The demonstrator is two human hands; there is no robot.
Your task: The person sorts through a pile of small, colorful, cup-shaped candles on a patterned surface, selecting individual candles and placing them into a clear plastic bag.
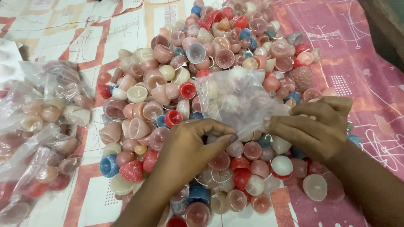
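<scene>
Clear plastic makes up the small bag (pixel 240 98) held between both hands, lying crumpled over the middle of a big pile of candles (pixel 210 75). The left hand (pixel 191 147) pinches the bag's lower edge between thumb and fingertips, palm down over the heap. The right hand (pixel 313 124) grips the bag's right edge, fingers curled closed around the plastic. Whether anything sits inside the bag cannot be told through the creased film. Around the hands the small wax candles lie loose in pink, cream, red and blue, some dome-shaped, some turned up to show a wick. A blue candle (pixel 109 164) and a red cone-shaped candle (pixel 132 170) sit at the pile's near left edge. Further left lie filled bags (pixel 46 122) of the same candles. Everything rests on a patterned cloth (pixel 357 50), pink at right, paler at left.
</scene>
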